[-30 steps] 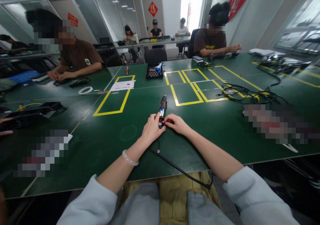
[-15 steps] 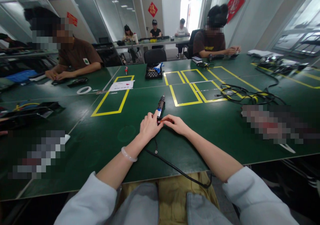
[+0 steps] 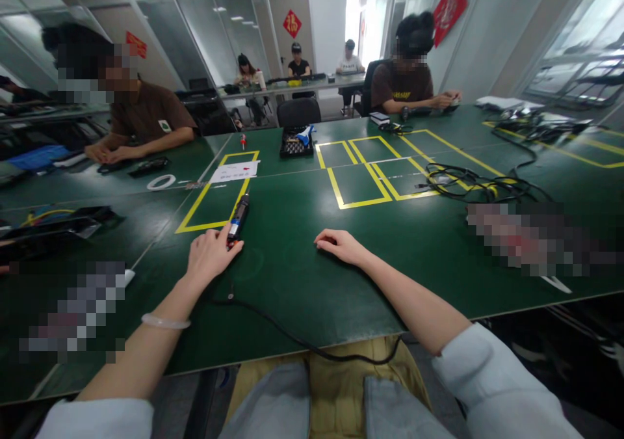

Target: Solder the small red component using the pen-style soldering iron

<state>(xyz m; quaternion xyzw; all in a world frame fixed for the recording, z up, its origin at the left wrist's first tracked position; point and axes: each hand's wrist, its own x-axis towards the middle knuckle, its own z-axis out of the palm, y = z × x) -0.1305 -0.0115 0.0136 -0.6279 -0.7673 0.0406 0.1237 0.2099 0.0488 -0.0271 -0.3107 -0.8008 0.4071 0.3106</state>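
My left hand [image 3: 210, 255] is closed round the rear part of a black electric screwdriver [image 3: 238, 216]. The tool has a blue and silver label, and its thin bit points away from me over the edge of a yellow taped box. A black cord [image 3: 292, 340] with a small ring near the hand runs over the table edge towards my lap. My right hand [image 3: 342, 246] rests on the green tabletop [image 3: 287, 289], well apart from the tool, its fingers curled together with nothing visible in them.
A white paper sheet [image 3: 234, 172] lies across the taped box. Beyond are a red-handled tool [image 3: 243, 142], a black tray [image 3: 288, 146] with a blue and white item, and a tape roll [image 3: 161, 183]. Tangled black cables [image 3: 453, 182] lie right. Co-workers sit across the table.
My left hand has carried the electric screwdriver leftwards, away from my right hand. The cord has shifted left with it. My right hand has stayed in nearly the same place.
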